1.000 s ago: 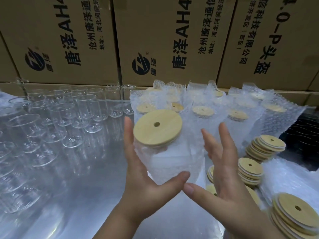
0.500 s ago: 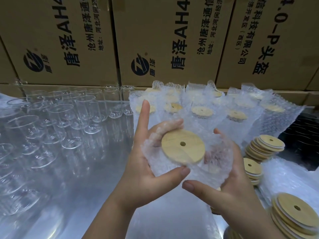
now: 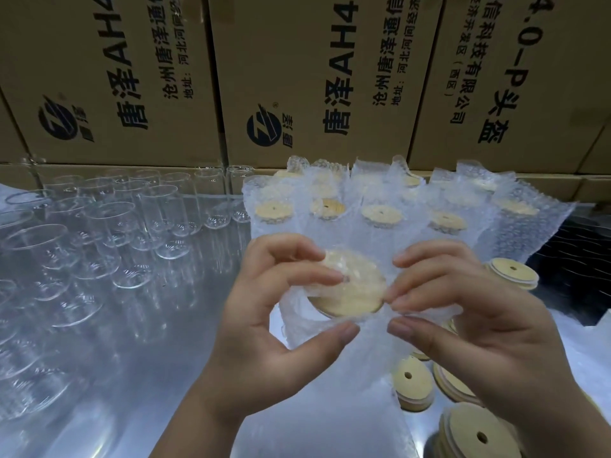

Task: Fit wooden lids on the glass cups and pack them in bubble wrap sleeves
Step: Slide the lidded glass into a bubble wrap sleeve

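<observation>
Now our left hand [image 3: 264,312] and right hand [image 3: 469,319] both pinch the sleeve [image 3: 334,345] over the lid [image 3: 357,292]; it hangs near-upright between the 2 grips, packed row [image 3: 380,213] straight beyond.

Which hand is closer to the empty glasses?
Left. The left hand is just right of the empty glasses; the right hand is farther right, on the other side of the wrapped cup.
</observation>
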